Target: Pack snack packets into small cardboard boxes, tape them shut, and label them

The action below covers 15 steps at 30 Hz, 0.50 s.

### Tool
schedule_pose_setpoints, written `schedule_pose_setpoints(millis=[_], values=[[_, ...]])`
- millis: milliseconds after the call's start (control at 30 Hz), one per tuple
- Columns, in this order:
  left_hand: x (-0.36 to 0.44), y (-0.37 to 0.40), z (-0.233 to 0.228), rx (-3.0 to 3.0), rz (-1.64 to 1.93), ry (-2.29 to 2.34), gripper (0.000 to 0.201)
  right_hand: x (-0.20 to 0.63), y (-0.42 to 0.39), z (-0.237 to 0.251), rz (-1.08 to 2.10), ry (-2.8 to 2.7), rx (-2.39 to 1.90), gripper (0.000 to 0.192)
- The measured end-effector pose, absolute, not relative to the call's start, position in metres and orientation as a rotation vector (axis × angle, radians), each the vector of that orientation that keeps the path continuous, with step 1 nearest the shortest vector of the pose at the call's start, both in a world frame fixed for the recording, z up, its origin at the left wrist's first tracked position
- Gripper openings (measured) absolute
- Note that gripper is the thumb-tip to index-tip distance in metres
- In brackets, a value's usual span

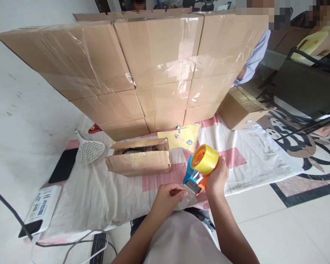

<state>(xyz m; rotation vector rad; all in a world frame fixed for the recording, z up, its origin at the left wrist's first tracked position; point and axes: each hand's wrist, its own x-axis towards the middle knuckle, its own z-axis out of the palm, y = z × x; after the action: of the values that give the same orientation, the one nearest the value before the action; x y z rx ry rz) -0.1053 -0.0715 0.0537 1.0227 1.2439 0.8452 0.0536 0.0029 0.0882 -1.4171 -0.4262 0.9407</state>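
Observation:
My right hand grips an orange and blue tape dispenser that carries a thick yellow roll of packing tape. The fingers of my left hand are pinched on the loose end of the clear tape, which runs out from the dispenser's dark front. A small cardboard box lies ahead of my left hand, its top flaps partly raised over contents I cannot make out. Just beyond the dispenser, a yellow sheet with white paper scraps lies flat on the cloth.
Stacked, taped cartons wall off the table's far side. Another box stands at the right, near a person's sleeve. On the left are a white slotted scoop, a black tablet-like slab, a phone and cables.

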Motion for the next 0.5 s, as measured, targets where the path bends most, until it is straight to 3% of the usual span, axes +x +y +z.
schedule_pose_setpoints(millis=[100,233,367,433,500], values=[[-0.107,-0.073,0.052,1.061,0.881,1.24,0.018,0.049,0.001,0.085,1.139,-0.383,-1.387,0.031],[-0.107,-0.072,0.048,1.257,0.945,1.265,0.018,0.047,-0.002,0.085,1.146,-0.245,-1.298,0.024],[-0.117,-0.064,0.031,1.291,0.967,1.39,0.015,0.051,-0.012,0.094,1.415,-0.207,-1.298,0.027],[-0.127,-0.061,0.024,1.235,0.978,1.444,0.016,0.056,-0.016,0.098,1.334,-0.193,-1.326,0.036],[-0.137,-0.061,0.022,1.186,0.979,1.462,0.019,0.066,-0.011,0.097,1.06,-0.216,-1.356,0.042]])
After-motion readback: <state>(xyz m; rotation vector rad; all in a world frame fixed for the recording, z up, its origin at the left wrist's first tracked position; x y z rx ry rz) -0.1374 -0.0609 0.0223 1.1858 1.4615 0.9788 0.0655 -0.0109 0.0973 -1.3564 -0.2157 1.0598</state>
